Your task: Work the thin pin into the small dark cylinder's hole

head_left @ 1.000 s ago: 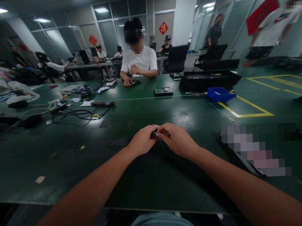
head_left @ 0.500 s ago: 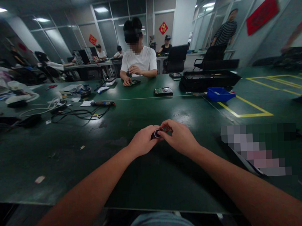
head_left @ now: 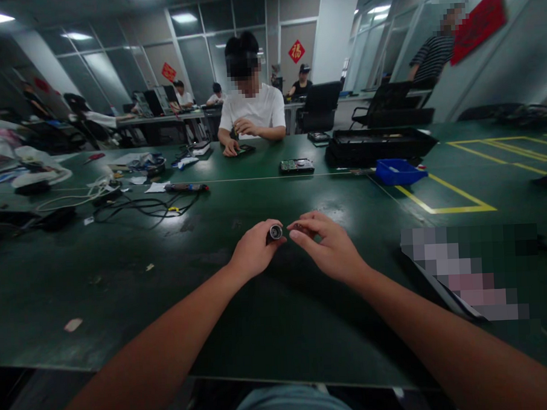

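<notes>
The left hand (head_left: 252, 251) is closed around a dark cylinder (head_left: 275, 233), whose round open end has a bright metal rim and is turned toward the right hand (head_left: 332, 249). The right hand is just beside it, and the two hands are apart. Its curled fingers hold a small brown thing (head_left: 303, 227); this is partly hidden, so I cannot tell what it is. Both hands are above the middle part of the green table (head_left: 137, 313), between its near edge and its far edge.

Toward the left edge of the table lie black cables (head_left: 142, 209), a pen-like tool (head_left: 186, 188) with a red end, white papers (head_left: 157, 187) and a tangled white cord (head_left: 76, 201). Beyond the hands, nearer to the far edge, there is a hard drive (head_left: 296, 166). To the right of it are a long black case (head_left: 382, 147) and, just in front of this, a blue tray (head_left: 399, 172). Near the right edge lies a flat thing (head_left: 460, 281), blurred over. At the far edge, a person (head_left: 251, 109) in a white shirt has both hands at a small dark piece (head_left: 246, 150).
</notes>
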`<state>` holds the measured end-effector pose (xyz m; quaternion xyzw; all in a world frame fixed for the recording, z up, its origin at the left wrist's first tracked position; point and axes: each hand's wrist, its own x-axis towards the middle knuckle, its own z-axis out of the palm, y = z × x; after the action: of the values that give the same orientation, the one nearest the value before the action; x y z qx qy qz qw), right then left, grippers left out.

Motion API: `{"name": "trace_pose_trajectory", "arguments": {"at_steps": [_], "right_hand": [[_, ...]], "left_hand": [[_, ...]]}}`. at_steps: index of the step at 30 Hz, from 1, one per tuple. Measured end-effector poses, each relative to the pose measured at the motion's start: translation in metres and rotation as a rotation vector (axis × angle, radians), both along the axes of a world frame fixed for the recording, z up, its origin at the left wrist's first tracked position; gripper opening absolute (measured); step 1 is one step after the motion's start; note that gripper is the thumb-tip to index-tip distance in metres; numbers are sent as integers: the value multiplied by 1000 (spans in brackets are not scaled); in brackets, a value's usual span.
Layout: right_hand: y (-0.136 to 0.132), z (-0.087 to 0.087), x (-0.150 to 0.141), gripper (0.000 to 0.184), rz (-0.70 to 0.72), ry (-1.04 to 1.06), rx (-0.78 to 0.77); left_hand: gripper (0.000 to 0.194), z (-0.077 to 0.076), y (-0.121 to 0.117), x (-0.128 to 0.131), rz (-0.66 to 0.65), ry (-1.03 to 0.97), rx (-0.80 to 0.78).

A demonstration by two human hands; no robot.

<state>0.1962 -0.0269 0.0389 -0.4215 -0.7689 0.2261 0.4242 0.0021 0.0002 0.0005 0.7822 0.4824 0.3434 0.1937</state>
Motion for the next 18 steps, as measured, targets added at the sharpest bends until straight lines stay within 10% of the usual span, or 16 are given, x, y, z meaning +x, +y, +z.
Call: {"name": "trace_pose_trajectory", "arguments": {"at_steps": [9,18], "right_hand": [[0,-2,0,25,-89,501,-41],[-1,-6,-2,25,-144,340,1]], "left_hand": [[26,-1,2,0,66,21,-20],[26,0,0,2,11,-28,-14]]}}
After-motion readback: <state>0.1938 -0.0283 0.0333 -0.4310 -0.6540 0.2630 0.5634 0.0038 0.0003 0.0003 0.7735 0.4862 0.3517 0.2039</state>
